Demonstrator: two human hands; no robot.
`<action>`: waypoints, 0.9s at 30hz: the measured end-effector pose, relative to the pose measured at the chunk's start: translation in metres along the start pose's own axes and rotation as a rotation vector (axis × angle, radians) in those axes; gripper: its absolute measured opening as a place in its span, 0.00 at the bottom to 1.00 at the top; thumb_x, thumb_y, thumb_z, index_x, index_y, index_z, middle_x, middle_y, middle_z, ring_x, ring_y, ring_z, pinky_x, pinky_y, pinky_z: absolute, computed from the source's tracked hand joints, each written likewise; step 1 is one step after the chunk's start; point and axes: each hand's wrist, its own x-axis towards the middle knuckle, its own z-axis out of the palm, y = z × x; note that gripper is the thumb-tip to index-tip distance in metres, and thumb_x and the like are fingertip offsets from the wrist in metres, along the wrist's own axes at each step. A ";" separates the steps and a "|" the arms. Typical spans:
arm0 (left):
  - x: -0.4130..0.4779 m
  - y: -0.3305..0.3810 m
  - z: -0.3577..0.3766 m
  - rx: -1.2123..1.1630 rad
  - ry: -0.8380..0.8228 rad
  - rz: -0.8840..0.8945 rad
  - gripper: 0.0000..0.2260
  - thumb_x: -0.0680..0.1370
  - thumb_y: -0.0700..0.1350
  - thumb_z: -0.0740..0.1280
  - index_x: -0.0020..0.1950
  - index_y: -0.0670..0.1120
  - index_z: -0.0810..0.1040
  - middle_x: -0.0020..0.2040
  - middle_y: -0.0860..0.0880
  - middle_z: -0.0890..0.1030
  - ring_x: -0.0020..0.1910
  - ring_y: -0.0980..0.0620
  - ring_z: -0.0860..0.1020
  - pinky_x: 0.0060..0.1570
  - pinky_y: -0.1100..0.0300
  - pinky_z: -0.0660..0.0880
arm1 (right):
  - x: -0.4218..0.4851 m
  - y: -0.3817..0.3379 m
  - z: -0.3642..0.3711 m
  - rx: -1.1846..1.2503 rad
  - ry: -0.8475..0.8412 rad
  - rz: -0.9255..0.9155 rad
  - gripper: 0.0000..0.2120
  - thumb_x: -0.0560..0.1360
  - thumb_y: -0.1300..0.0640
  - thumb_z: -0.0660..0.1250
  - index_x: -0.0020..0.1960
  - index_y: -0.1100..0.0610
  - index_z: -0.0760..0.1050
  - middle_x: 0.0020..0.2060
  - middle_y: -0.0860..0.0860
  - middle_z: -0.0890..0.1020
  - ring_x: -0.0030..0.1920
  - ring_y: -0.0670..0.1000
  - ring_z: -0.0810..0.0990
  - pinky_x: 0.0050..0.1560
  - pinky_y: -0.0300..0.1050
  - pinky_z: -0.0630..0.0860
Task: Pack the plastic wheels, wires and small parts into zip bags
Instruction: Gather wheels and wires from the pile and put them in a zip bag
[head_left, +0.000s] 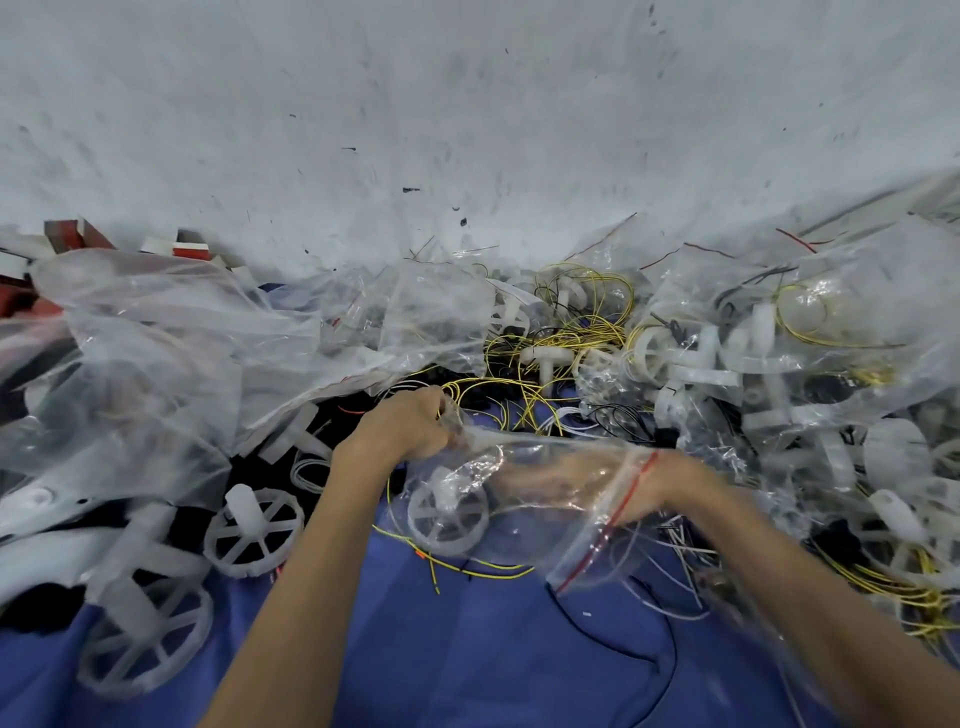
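The clear plastic zip bag with a red strip is held just above the blue tabletop. A white plastic spoked wheel sits inside it, at the 9 o'clock end. The left hand pinches the bunched end at 11 o'clock. The right hand is at the red mouth, at 3 o'clock. Its fingers are blurry, so I cannot tell how they lie. I think it is best to hold the mouth wide and put the yellow wires in coiled up.

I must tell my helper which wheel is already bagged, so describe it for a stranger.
Over the blue cloth, between the left hand and right hand, stretches a clear zip bag with a red seal strip. The white spoked wheel sits inside it; the wheels further left lie loose.
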 end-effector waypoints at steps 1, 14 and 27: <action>0.000 0.000 -0.001 0.035 0.024 -0.020 0.17 0.73 0.50 0.69 0.59 0.46 0.73 0.59 0.46 0.76 0.58 0.45 0.75 0.59 0.51 0.72 | -0.007 -0.009 -0.008 -0.185 -0.080 0.088 0.10 0.79 0.63 0.56 0.48 0.59 0.76 0.43 0.57 0.80 0.44 0.43 0.81 0.43 0.33 0.77; -0.029 0.036 -0.019 0.077 0.187 0.097 0.17 0.78 0.50 0.62 0.64 0.45 0.67 0.55 0.47 0.76 0.55 0.46 0.75 0.53 0.51 0.71 | 0.105 -0.055 -0.059 -0.366 0.277 -0.557 0.17 0.74 0.65 0.64 0.61 0.52 0.73 0.59 0.49 0.77 0.57 0.47 0.76 0.52 0.36 0.73; -0.058 0.113 0.027 0.273 0.266 0.262 0.25 0.69 0.55 0.68 0.59 0.44 0.64 0.52 0.46 0.76 0.54 0.41 0.76 0.42 0.53 0.62 | 0.145 -0.028 -0.028 -0.473 0.638 -0.585 0.19 0.76 0.64 0.59 0.66 0.57 0.68 0.56 0.58 0.79 0.59 0.59 0.75 0.58 0.58 0.74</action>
